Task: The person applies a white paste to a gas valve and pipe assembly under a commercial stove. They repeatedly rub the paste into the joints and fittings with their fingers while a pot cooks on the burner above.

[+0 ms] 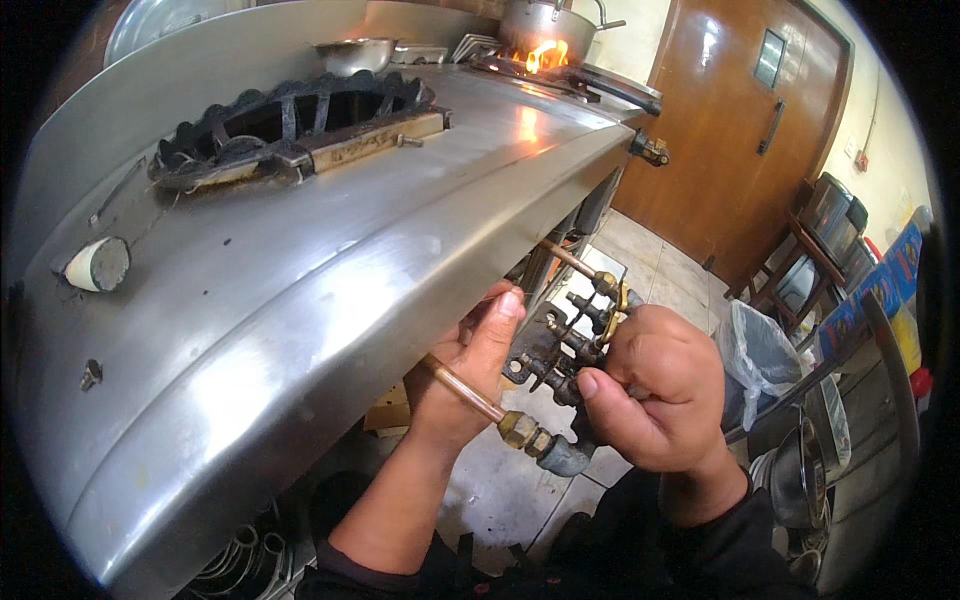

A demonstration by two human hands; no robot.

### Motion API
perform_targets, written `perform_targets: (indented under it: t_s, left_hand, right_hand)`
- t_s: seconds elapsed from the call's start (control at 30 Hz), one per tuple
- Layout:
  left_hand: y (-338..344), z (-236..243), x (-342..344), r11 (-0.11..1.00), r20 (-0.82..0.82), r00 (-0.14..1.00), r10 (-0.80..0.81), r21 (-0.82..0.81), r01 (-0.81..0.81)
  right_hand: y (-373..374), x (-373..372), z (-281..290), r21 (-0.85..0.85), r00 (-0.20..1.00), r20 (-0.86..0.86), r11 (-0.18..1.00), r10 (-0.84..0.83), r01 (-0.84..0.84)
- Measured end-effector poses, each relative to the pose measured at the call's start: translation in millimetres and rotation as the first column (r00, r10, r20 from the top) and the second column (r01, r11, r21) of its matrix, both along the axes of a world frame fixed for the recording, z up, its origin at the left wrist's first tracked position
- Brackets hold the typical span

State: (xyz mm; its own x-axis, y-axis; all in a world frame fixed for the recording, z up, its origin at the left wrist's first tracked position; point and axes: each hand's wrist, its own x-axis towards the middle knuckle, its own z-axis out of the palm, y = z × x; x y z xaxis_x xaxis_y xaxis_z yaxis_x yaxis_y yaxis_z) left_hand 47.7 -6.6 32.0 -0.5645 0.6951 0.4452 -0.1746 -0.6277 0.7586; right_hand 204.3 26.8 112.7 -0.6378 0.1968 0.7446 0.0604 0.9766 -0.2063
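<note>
In front of the stove's edge is a gas valve manifold (pixel 560 365), dark and greasy with several brass fittings. One copper pipe (pixel 467 392) runs to its lower brass nut (pixel 525 433) and grey elbow (pixel 566 457). Another copper pipe (pixel 568 258) meets its far end. My right hand (pixel 665 385) is closed around the manifold's right side, thumb on top. Beside the steel edge, my left hand (pixel 470 365) is raised with thumb and fingertips pinched together. A thin strand seems to show at the fingertips, too fine to name. Its other fingers are partly hidden.
The steel stove top (pixel 330 255) fills the left, with a black burner ring (pixel 290 125) and a white cup-like piece (pixel 98 265). At the back, flames burn under a pot (pixel 545 30). A wooden door (pixel 745 130), bagged bin (pixel 760 350) and metal bowls (pixel 800 480) stand right.
</note>
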Motion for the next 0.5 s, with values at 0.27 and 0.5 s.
perform_targets:
  t_s: [0.27,0.5]
  left_hand:
    - [10,-9,-27,0.98,0.274,0.942,-0.195,0.08,0.18]
    - [4,-31,-56,0.89,0.181,0.892,-0.413,0.289,0.353]
  right_hand:
    - [1,1,-3,0.003,1.0,-0.012,1.0,-0.025,0.025]
    - [0,-1,-4,-0.007,1.0,-0.018,1.0,-0.023,0.023]
